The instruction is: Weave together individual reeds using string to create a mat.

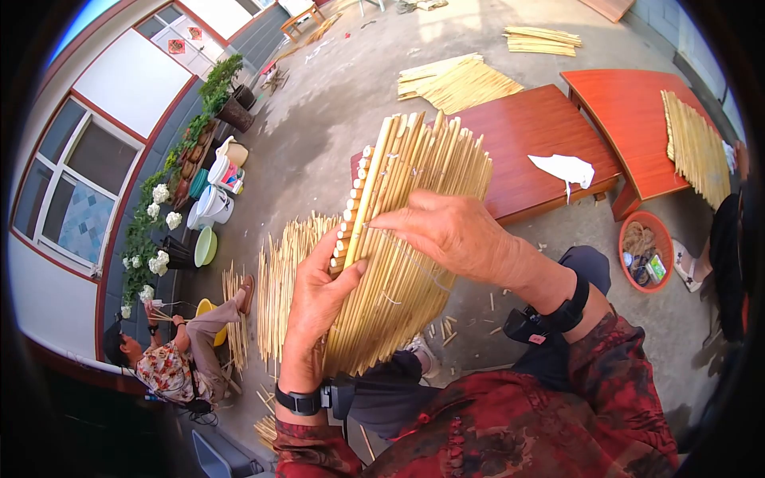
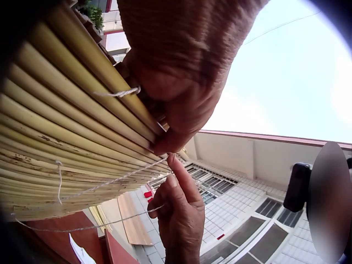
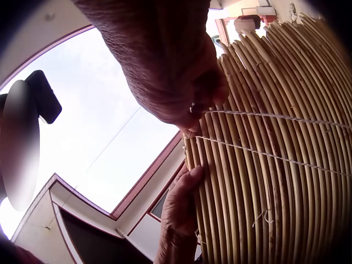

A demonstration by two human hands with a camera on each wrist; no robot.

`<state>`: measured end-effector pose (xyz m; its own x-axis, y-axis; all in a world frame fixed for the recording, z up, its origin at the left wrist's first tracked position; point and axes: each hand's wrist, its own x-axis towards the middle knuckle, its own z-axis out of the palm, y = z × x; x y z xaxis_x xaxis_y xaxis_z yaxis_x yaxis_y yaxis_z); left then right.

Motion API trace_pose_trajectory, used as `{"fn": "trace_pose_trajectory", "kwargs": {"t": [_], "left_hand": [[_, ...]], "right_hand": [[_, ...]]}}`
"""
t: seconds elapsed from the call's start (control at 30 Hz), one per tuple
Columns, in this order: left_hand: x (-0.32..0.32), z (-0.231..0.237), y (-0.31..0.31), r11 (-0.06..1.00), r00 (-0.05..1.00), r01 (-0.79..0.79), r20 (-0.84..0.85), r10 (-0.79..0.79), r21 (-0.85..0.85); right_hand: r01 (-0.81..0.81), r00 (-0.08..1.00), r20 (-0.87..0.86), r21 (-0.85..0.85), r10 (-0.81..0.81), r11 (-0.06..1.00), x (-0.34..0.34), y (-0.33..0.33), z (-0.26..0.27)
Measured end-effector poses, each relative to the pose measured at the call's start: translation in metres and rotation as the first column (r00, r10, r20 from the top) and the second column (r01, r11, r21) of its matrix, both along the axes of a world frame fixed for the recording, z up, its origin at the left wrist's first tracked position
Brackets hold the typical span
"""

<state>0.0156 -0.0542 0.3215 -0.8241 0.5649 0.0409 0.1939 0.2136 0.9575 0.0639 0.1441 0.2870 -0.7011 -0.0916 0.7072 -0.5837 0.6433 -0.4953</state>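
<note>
A mat of straight yellow reeds (image 1: 398,295), bound with white string (image 3: 275,115), stands tilted up in front of the person's chest. My left hand (image 1: 315,295) grips its left edge, thumb on the near face and the other fingers behind. At that same edge, a little above the left thumb, my right hand (image 1: 466,239) pinches the string. Two strands run across the reeds to the right hand (image 2: 184,220) in the left wrist view. Short knotted string ends (image 2: 118,92) stick out from the reeds.
Behind the mat stands a low red-brown table (image 1: 526,135) with a white cloth (image 1: 564,169); an orange table (image 1: 637,111) adjoins it. Loose reeds (image 1: 291,279) lie left. A red basket (image 1: 645,251) is on the right. Another person (image 1: 175,362) sits at lower left.
</note>
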Motion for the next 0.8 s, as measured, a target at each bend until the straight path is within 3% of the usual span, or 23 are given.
{"fn": "trace_pose_trajectory", "kwargs": {"t": [0.23,0.33,0.8], "left_hand": [[0.001,0.002,0.0,1.0,1.0,-0.022,0.008,0.022,-0.001],[0.001,0.002,0.0,0.999,0.999,-0.03,0.01,0.03,0.015],[0.0,-0.001,-0.002,1.0,0.998,-0.024,-0.066,0.024,-0.005]], "right_hand": [[-0.05,0.999,0.016,0.007,0.05,0.999,-0.002,0.001,0.006],[-0.029,0.998,0.061,0.093,0.024,0.995,0.0,0.001,0.014],[-0.114,0.989,0.098,-0.011,0.114,0.993,-0.003,0.0,0.019]]}}
